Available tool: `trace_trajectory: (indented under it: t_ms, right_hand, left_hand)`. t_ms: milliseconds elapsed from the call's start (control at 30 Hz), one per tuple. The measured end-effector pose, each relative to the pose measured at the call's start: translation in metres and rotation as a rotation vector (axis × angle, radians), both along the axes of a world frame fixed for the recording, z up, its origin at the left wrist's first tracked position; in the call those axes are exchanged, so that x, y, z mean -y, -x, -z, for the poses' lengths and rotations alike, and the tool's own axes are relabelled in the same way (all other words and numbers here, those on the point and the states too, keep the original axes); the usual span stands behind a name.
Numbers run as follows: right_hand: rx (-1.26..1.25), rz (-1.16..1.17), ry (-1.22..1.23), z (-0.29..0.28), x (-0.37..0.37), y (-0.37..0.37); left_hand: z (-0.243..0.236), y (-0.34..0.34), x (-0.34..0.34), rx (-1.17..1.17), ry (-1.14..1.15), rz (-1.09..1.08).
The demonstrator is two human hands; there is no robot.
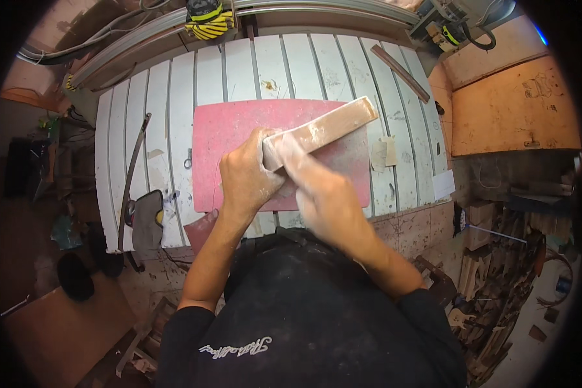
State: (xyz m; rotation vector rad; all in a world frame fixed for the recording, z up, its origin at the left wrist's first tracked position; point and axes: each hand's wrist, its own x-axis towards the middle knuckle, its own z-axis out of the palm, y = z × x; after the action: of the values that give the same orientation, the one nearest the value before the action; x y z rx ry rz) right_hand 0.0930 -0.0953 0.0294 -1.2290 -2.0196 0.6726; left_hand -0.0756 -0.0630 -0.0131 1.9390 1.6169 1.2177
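Observation:
A long, flat wooden bar (333, 127), brown on its face and pale with dust along its edges, slants up to the right above a pink rectangular mat (229, 119). My left hand (247, 169) is closed around its lower left end. Against that same end press the dusty fingers of my right hand (323, 187), bunched together and smeared by motion. Whether a small piece sits under those fingers is hidden. White dust coats both hands and greys the mat's right side.
The mat lies on a white slatted table (239, 64). A thin curved strip (133, 174) and a grey padded object (149, 220) are at the left. A brown stick (401, 73) lies far right, with a beige paper piece (383, 152) nearer. A metal rail (317, 8) crosses behind.

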Motion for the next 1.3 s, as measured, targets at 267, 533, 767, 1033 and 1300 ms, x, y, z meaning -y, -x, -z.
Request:
trace_trajectory:
  t_ms: [267, 533, 767, 1033, 1300]
  right_hand:
    - [-0.010, -0.024, 0.012, -0.010, 0.011, 0.001]
    - [-0.135, -0.082, -0.021, -0.004, 0.002, 0.003]
    - [-0.238, -0.044, 0.074, 0.008, 0.002, 0.003]
    - [0.402, 0.360, -0.217, 0.045, -0.044, -0.073]
    - [0.240, 0.338, -0.279, 0.043, -0.046, -0.064]
  left_hand:
    - [-0.005, -0.002, 0.002, 0.033, 0.034, 0.016]
    - [0.000, 0.000, -0.004, -0.005, 0.000, 0.005]
    - [-0.002, 0.002, -0.004, 0.024, 0.075, 0.029]
    - [-0.011, 0.001, -0.003, 0.033, -0.002, 0.040]
    - [-0.003, 0.005, 0.003, 0.054, -0.039, 0.081]
